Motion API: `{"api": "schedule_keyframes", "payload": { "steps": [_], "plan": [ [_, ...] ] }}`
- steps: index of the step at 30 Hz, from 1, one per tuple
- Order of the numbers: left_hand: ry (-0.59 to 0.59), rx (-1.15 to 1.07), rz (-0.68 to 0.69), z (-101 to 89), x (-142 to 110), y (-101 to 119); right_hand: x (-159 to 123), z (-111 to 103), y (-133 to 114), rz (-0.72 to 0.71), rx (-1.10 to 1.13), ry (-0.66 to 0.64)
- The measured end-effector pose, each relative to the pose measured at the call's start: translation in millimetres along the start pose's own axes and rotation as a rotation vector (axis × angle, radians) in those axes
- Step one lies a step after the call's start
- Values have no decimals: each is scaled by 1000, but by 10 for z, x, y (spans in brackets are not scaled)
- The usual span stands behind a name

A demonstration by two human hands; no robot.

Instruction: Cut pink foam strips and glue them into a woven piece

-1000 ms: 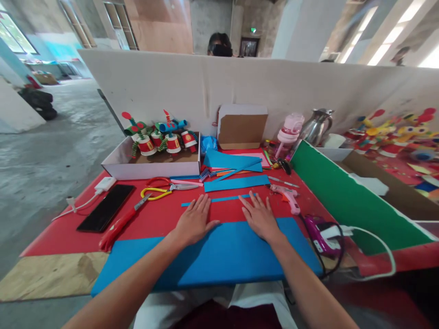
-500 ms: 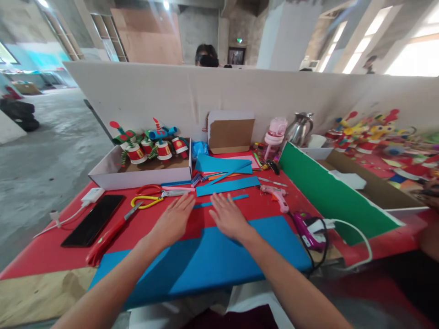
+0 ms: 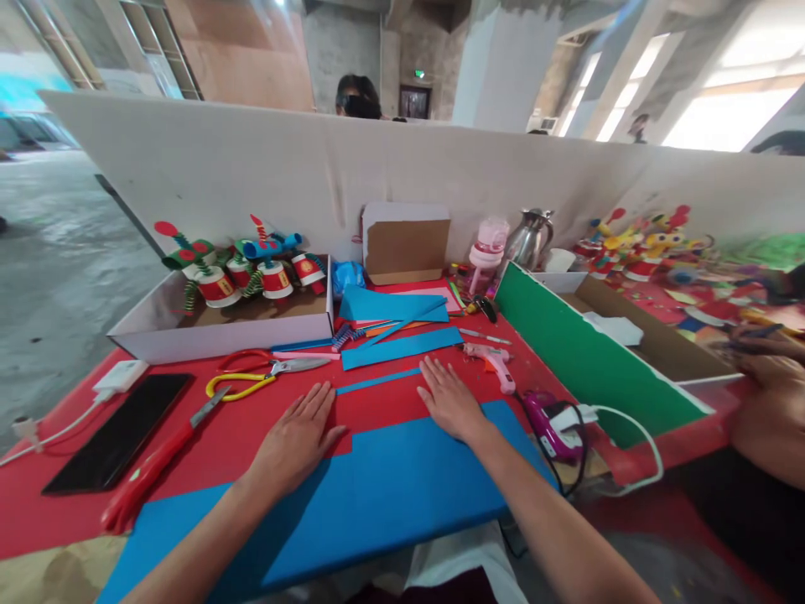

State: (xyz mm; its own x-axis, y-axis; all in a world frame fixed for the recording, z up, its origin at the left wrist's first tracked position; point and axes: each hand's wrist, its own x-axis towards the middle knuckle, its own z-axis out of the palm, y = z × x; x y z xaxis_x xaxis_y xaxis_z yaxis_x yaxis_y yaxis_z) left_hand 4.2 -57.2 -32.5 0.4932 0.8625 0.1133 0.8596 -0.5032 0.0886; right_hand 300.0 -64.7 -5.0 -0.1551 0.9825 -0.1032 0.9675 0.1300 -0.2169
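Observation:
My left hand (image 3: 295, 440) lies flat, palm down, at the left end of a narrow blue paper strip (image 3: 377, 382), its fingers stretched out. At the strip's right end my right hand (image 3: 451, 401) rests with fingers extended and palm down, covering that end. Beneath both wrists spreads a large blue sheet (image 3: 415, 486) along the front of the red-covered table (image 3: 264, 424). Just beyond the narrow strip is a wider blue strip (image 3: 402, 348). Scissors (image 3: 277, 369) with red and yellow handles lie beyond my left hand. A pink glue gun (image 3: 494, 361) is beyond my right hand.
On the left are a red-handled tool (image 3: 163, 470), a black phone (image 3: 119, 432) and a white box (image 3: 220, 340) holding cup figures (image 3: 217, 285). A purple device (image 3: 553, 428) with cables and a green-sided box (image 3: 584, 352) stand right. Another person's hand (image 3: 773, 403) is at the far right.
My hands have slid apart along the narrow strip, the left one leftward and the right one rightward, uncovering its middle. The whole view has shifted slightly to the right.

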Motion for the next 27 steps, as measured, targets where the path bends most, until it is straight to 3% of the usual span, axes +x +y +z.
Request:
{"api": "schedule_keyframes", "payload": {
  "steps": [3,6,10,14,16,20,24,27],
  "plan": [
    [-72,19,-28,-127,27,-89,27,-41,-28,87,-45,44],
    [-197,34,-36,-331,257,-104,203,-117,-255,160,-29,167],
    [-187,-79,85,-519,708,67,561,-198,-722,-26,243,461],
    [-145,-181,89,-420,915,274,741,-140,-925,-154,384,725],
    [-119,-176,55,-318,911,308,750,-76,-898,-247,387,750],
    [-98,-298,17,-193,862,288,721,-5,-833,-237,416,763],
    [-62,-443,-11,-209,881,233,713,-20,-840,-234,493,798],
    [-27,-591,-110,-290,919,154,738,-25,-799,-189,621,877]
  ]
}}
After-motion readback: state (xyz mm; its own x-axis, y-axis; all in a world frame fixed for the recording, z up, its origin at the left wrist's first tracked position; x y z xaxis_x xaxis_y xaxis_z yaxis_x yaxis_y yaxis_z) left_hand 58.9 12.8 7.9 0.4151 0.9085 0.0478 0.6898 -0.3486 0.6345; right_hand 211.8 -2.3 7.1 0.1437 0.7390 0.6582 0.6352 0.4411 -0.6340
